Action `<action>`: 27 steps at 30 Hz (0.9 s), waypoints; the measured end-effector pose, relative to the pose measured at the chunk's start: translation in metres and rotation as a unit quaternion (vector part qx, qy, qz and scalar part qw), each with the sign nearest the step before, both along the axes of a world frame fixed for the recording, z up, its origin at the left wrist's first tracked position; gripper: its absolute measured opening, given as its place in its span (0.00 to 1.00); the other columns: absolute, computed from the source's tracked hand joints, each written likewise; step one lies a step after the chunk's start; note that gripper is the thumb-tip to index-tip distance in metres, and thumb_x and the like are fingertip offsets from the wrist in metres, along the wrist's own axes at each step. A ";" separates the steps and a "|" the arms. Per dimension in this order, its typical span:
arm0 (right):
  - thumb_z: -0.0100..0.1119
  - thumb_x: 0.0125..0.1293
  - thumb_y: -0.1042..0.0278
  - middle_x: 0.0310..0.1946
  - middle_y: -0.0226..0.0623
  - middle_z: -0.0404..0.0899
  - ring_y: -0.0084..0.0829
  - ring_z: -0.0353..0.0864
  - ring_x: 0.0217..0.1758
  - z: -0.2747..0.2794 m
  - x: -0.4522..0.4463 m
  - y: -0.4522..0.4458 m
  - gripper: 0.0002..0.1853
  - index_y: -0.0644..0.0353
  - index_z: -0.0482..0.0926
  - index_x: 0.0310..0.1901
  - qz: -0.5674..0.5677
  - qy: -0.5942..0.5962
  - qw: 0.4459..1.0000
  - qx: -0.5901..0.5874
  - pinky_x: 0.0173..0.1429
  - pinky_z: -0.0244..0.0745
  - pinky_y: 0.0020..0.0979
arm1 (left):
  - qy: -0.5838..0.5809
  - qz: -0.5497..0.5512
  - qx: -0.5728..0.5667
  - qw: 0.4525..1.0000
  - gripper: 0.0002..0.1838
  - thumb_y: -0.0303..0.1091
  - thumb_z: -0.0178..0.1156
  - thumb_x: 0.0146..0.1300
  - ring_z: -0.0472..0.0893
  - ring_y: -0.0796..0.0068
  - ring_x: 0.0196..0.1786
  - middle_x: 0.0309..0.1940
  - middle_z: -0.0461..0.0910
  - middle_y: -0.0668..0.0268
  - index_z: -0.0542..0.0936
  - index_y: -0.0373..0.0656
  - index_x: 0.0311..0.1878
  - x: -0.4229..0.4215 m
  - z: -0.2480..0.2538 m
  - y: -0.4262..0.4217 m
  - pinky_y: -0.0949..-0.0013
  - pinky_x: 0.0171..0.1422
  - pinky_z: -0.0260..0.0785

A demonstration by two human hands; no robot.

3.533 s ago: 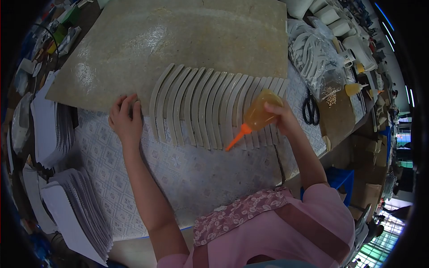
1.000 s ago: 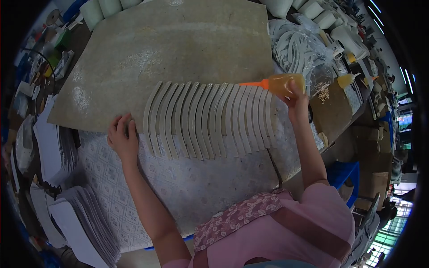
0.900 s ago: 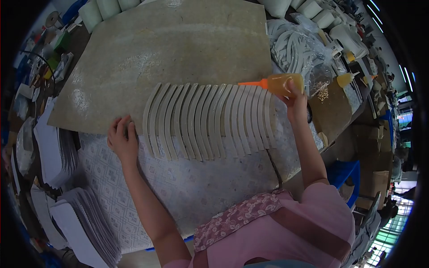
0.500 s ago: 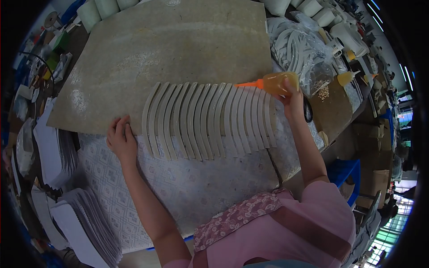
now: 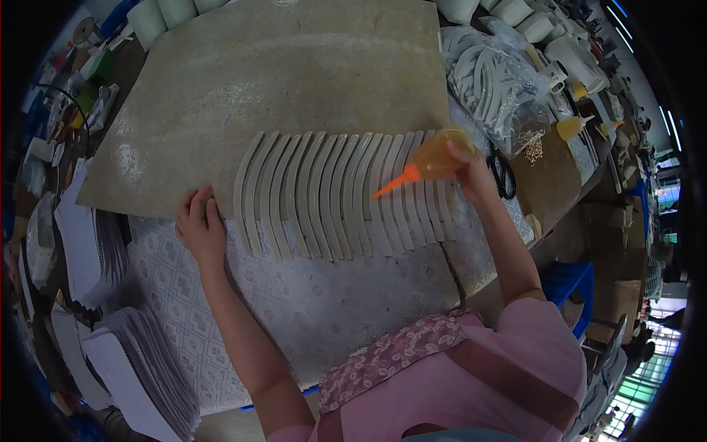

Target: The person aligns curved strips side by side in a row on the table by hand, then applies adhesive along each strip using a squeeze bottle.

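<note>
Several curved pale strips (image 5: 324, 195) lie side by side in a row, partly over a worn tan board (image 5: 294, 81) and partly over the patterned table cover (image 5: 177, 295). My right hand (image 5: 471, 168) is closed around a clear squeeze bottle (image 5: 440, 153) of amber liquid. Its orange nozzle points down and left, with the tip at a strip right of the row's middle. My left hand (image 5: 200, 227) rests at the board's lower edge, left of the strips, fingers a little apart and holding nothing.
Stacks of white sheets (image 5: 88, 250) stand at the left. At the right are a plastic bag of pale pieces (image 5: 490, 81), black scissors (image 5: 502, 173), small beads (image 5: 532, 147), another amber bottle (image 5: 569, 129) and a blue stool (image 5: 571, 283).
From the strips' upper ends, my right hand has swung the bottle nozzle down along a strip, tilting the bottle. My left hand has hardly moved.
</note>
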State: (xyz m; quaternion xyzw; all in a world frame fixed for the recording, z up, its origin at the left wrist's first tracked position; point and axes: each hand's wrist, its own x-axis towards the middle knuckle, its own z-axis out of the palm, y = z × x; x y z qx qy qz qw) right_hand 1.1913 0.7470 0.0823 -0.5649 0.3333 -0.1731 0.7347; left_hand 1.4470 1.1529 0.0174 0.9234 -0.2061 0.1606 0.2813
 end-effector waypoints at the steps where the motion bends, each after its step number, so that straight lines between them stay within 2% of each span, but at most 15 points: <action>1: 0.65 0.61 0.57 0.45 0.38 0.79 0.32 0.83 0.45 0.000 -0.001 0.001 0.25 0.62 0.72 0.56 0.016 0.006 1.000 0.003 0.39 0.84 0.33 | -0.002 -0.001 0.001 1.000 0.14 0.41 0.55 0.67 0.69 0.65 0.63 0.57 0.74 0.68 0.81 0.58 0.53 0.000 -0.001 0.001 0.55 0.71 0.49; 11: 0.66 0.59 0.57 0.45 0.38 0.79 0.29 0.83 0.45 0.002 -0.012 0.009 0.27 0.62 0.72 0.56 0.121 0.048 0.991 -0.001 0.40 0.84 0.32 | -0.001 -0.010 -0.007 1.000 0.14 0.40 0.56 0.66 0.70 0.64 0.62 0.56 0.75 0.68 0.81 0.58 0.53 0.004 -0.004 0.003 0.54 0.70 0.51; 23: 0.68 0.56 0.57 0.40 0.33 0.78 0.25 0.82 0.40 0.000 -0.026 0.018 0.25 0.60 0.73 0.52 0.138 0.055 0.989 0.017 0.38 0.80 0.27 | 0.000 -0.009 -0.003 1.000 0.14 0.39 0.54 0.67 0.70 0.63 0.63 0.57 0.75 0.67 0.81 0.58 0.54 0.002 -0.002 0.001 0.54 0.71 0.49; 27: 0.67 0.56 0.56 0.44 0.34 0.78 0.27 0.81 0.44 -0.006 -0.039 0.012 0.28 0.60 0.71 0.56 0.170 0.043 0.983 0.059 0.42 0.80 0.30 | 0.011 -0.014 -0.018 1.000 0.14 0.39 0.54 0.67 0.70 0.63 0.63 0.57 0.75 0.67 0.81 0.57 0.53 0.004 -0.003 0.002 0.54 0.71 0.49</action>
